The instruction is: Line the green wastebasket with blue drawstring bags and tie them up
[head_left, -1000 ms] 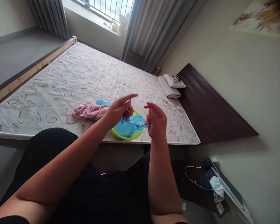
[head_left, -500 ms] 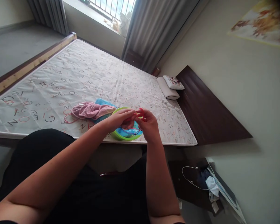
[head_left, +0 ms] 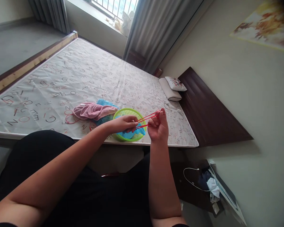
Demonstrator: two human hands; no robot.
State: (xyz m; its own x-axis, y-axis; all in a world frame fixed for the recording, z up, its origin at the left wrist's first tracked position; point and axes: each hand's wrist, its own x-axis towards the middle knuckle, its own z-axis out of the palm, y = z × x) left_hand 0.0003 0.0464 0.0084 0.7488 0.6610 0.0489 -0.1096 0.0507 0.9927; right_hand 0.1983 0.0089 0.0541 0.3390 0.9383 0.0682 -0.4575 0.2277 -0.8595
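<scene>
1. The left hand (head_left: 129, 123) is nearly closed; its fingertips pinch the red string (head_left: 148, 117).
2. The right hand (head_left: 159, 126) has its fingers folded in and holds the other end of this string; whether the string is looped around the fingers or pinched, I cannot tell.
3. The red string is stretched in several strands between both hands, above the green basket (head_left: 139, 114).
4. Inside the basket lies blue plastic (head_left: 127, 135), partly hidden by the left hand.
5. Just beside the basket, a pink cloth (head_left: 94, 111) rests on the letter-printed mattress (head_left: 61, 75), with a blue bag (head_left: 106, 103) behind it.
</scene>
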